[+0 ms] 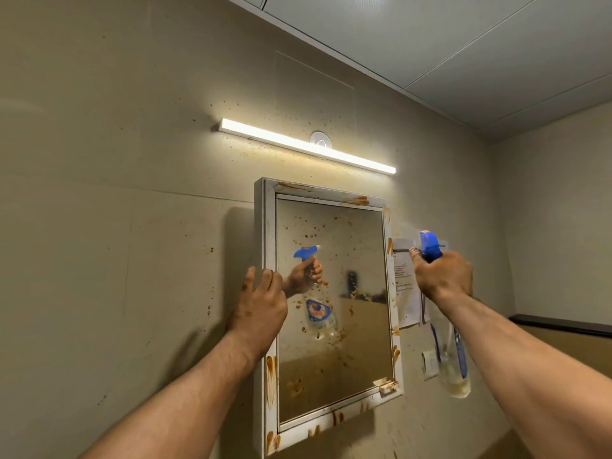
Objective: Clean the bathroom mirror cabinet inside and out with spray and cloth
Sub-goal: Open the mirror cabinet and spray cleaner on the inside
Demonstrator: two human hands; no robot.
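The mirror cabinet (269,226) hangs on the wall, white-framed, with its door shut. Orange-brown splatter covers the glass and frame. My left hand (260,308) rests on the cabinet's left edge at mid height, fingers spread against the frame. My right hand (442,274) is to the right of the cabinet and grips the neck of a clear spray bottle (452,369) with a blue trigger head (429,245). The nozzle points left toward the mirror. The bottle and hand show reflected in the glass. No cloth is in view.
A lit light bar (308,145) is mounted above the cabinet, with a round white fitting behind it. Paper notices (405,283) are stuck to the wall just right of the cabinet. The wall around it is speckled with stains. A dark ledge (559,324) runs along the right wall.
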